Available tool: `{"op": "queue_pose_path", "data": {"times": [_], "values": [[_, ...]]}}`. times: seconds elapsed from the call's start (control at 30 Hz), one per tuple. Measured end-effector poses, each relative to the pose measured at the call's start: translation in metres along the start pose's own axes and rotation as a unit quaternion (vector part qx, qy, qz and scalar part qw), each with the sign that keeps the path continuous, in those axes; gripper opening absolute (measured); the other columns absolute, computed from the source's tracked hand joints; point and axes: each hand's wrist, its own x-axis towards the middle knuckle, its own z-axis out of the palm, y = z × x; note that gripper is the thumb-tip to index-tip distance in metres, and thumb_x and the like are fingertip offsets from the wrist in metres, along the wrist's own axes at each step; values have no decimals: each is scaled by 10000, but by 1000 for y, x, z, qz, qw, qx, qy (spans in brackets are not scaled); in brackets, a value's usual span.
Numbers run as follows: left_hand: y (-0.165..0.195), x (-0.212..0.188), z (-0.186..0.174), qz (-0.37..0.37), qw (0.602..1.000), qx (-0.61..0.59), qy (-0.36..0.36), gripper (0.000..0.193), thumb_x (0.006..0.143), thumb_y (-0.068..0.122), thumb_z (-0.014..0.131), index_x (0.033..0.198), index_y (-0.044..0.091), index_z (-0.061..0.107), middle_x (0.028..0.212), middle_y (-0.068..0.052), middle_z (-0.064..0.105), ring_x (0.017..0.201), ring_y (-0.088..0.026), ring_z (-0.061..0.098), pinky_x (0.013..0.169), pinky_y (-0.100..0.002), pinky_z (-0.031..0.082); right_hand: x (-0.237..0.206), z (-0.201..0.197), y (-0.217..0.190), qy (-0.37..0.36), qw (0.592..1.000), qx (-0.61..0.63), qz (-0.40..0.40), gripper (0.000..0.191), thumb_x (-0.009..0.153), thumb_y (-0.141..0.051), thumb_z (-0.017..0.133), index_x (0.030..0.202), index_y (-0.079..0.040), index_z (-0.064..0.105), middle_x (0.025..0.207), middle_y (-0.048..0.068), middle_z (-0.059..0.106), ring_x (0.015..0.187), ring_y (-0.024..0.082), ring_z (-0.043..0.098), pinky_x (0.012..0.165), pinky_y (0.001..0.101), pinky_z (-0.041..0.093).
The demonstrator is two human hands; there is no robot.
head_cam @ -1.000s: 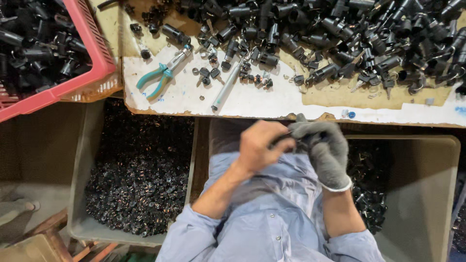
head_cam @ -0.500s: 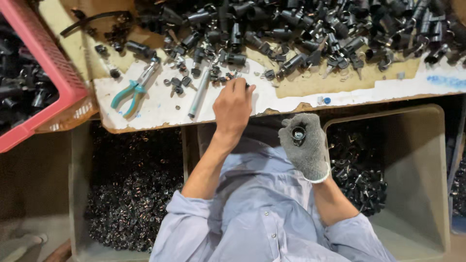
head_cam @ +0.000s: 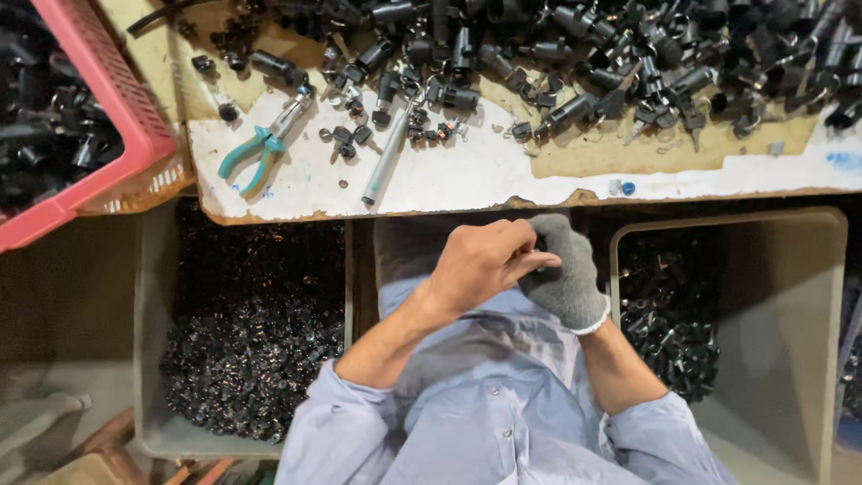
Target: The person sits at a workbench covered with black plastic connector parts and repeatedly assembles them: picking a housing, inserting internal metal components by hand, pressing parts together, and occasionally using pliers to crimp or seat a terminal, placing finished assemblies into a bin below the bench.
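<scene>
A small black plastic part [head_cam: 540, 243], barely visible, sits pinched between both hands just below the worn white workbench edge [head_cam: 503, 193]. The bare left hand [head_cam: 485, 262] curls its fingers onto it; the grey knit-gloved right hand [head_cam: 558, 269] closes around it from behind, above the blue shirt [head_cam: 485, 395].

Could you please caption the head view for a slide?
Bare left hand and gloved right hand meet below a workbench strewn with black parts.

Small black plastic part [head_cam: 540, 244], mostly hidden, being pinched between bare left hand [head_cam: 480, 265] fingertips and grey knitted-gloved right hand [head_cam: 561, 269], its shape unclear
</scene>
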Motion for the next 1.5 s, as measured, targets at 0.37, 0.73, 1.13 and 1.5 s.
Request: {"op": "queue_pose_path", "data": {"times": [0.37,0.73,1.13,1.5], "values": [[-2,-9,-20,-25,992,-114,-49,125,921,131,801,1023,83,748,884,-75,746,754,-196,729,642,-294,555,-11,-7,-5,23,999,26,-12,469,804,-92,853,1150,-65,537,955,112,665,805,302,689,677,390,531],[22,-7,-59,-24,991,-132,16,124,926,79,798,1041,61,753,967,-63,762,837,-177,762,723,-279,612,-5,-4,-18,32,970,232,69,466,860,-24,808,1205,-68,498,967,17,588,833,127,609,779,284,526],[3,-15,-20,-7,997,-65,-46,151,897,90,786,1035,73,729,952,-95,691,800,-283,697,682,-372,551,-11,-2,-20,-1,1000,27,8,651,797,-49,767,1391,-35,502,1069,149,719,944,330,737,776,402,582],[-5,-22,-13,-93,990,-105,21,167,877,67,796,1041,62,768,889,-97,730,708,-240,699,611,-313,526,-10,-12,-20,-31,983,166,77,592,826,-37,728,1365,34,495,930,150,629,786,273,637,723,367,522]]}}
